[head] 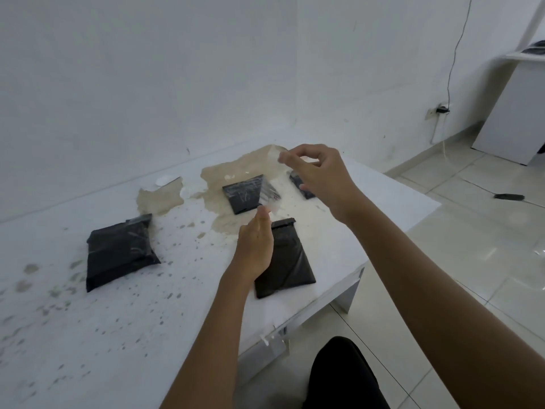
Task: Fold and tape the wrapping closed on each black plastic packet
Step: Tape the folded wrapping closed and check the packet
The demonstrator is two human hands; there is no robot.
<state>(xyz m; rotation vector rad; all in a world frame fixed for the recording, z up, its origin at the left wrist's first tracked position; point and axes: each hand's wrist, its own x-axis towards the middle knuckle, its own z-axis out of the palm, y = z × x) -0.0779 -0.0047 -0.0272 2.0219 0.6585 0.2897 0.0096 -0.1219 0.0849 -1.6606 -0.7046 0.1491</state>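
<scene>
Several black plastic packets lie on a white table [88, 335]. One packet [119, 250] is at the left, one [244, 193] sits in the middle at the back, one [287, 261] is nearest me, and one [299, 184] is half hidden behind my right hand. A strip of clear tape [269, 184] stretches in the air between my hands. My right hand [317, 175] pinches its upper end above the back packets. My left hand [256, 240] holds the lower end over the near packet's top edge.
The tabletop is worn, with a brown peeled patch [230, 172] at the back and grey specks. The table's right edge [383, 249] drops to a tiled floor. A white wall stands behind; a cable and socket [441, 109] are at the right.
</scene>
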